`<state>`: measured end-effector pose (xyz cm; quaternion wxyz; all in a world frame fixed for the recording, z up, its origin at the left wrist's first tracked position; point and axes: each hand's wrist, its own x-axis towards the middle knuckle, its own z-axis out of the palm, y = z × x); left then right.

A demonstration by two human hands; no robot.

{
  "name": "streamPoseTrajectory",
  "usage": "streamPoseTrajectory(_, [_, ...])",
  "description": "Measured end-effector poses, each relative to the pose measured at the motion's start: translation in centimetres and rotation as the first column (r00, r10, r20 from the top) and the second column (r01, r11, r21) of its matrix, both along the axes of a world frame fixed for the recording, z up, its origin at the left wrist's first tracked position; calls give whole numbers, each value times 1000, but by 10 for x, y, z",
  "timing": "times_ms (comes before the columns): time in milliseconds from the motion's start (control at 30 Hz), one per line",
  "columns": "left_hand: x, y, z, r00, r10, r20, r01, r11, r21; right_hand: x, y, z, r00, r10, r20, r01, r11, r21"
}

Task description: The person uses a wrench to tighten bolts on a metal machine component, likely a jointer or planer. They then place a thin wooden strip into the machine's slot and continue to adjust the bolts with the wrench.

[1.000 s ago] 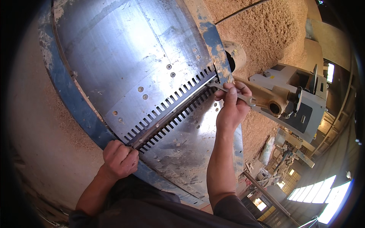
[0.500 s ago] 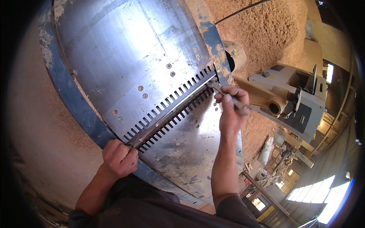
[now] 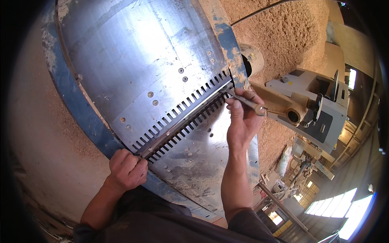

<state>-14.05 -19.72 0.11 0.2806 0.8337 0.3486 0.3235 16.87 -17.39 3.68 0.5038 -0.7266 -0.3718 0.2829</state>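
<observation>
My right hand (image 3: 243,121) is closed around a metal wrench (image 3: 246,101). The head of that wrench reaches into the far right end of the slot, at the cutter head (image 3: 178,125) of a woodworking planer. Comb-like teeth line both sides of this slot, on the larger metal table (image 3: 117,52) and on the smaller dusty table (image 3: 190,162). At the slot's near left end, my left hand (image 3: 128,170) is closed, its fingers curled over the blue frame's edge. What it grips there is hidden by the fingers.
A blue machine frame (image 3: 87,125) borders the tables. Heaped wood shavings (image 3: 279,36) lie beyond, beside a round pipe opening (image 3: 252,60). To the right stands a grey machine (image 3: 324,125) with a brown duct (image 3: 269,99). Clutter and bright windows show farther off.
My right hand has shifted slightly left and turned, swinging the wrench so its handle end sits a little higher. My left hand stays at the slot's near end.
</observation>
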Motion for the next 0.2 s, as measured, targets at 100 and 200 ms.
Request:
streamPoseTrajectory(100, [0,0,0,1000,-6,-1,6,1000,1,-8,-7,-3,1000,0,-8,0,997,81])
streamPoseTrajectory(200, [-1,0,-1,1000,-10,-4,10,1000,5,-1,-12,-6,999,-2,-44,4,999,50])
